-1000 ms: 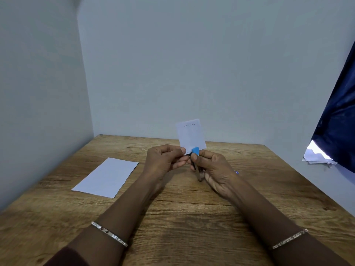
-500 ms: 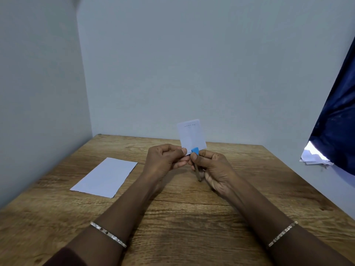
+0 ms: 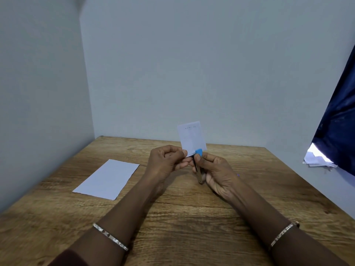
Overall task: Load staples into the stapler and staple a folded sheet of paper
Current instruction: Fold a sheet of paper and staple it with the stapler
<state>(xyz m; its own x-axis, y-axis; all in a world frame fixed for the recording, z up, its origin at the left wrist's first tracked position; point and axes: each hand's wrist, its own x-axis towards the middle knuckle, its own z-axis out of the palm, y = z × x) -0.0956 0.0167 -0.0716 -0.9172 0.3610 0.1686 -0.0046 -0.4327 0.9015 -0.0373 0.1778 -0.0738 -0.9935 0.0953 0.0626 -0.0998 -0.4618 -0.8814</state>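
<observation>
My left hand [image 3: 166, 160] pinches the folded paper [image 3: 192, 138] upright; my right hand [image 3: 216, 169] grips the stapler [image 3: 197, 164] at its lower edge.

Bare recording booth: wood-grain table [image 3: 172, 227]; plain pale walls [image 3: 192, 64]; dark blue curtain [image 3: 338, 121] at right

The folded paper [image 3: 192, 138] is a small white rectangle held upright above the table, tilted slightly, with a short row of dark marks, probably staples, along its top edge. Its lower edge sits in the mouth of the stapler [image 3: 198, 164], a slim metal one with a blue tip, which points up and away with its tail end toward the table. A second white sheet [image 3: 107, 179] lies flat on the wood, well apart to the left.
</observation>
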